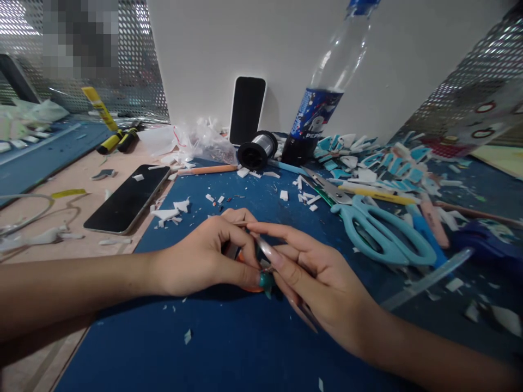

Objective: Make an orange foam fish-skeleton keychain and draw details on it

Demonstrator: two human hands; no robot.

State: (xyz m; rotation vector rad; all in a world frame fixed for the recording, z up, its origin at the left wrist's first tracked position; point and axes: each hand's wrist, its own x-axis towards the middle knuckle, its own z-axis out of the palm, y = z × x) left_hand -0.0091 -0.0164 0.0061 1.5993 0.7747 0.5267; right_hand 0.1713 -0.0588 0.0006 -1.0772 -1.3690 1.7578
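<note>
My left hand [208,253] and my right hand [316,275] meet low over the blue mat [171,337]. The left fingers curl round a small orange piece [254,289], most of it hidden by the hands. A glossy teal patch shows at the left thumb tip; whether it is a nail or part of the piece I cannot tell. My right hand is closed in a pinch against the same spot, thumb and index finger reaching towards the left fingers. A thin pointed brownish thing [303,314] shows under the right thumb; its kind is unclear.
White foam scraps [169,212] litter the mat. Left lies a phone [128,200]; another phone [247,110] leans against the white board [196,54]. Behind stand a wire spool [257,151] and a Pepsi bottle [316,111]. Blue-handled scissors [382,228] lie right, near a cutter pen [378,194].
</note>
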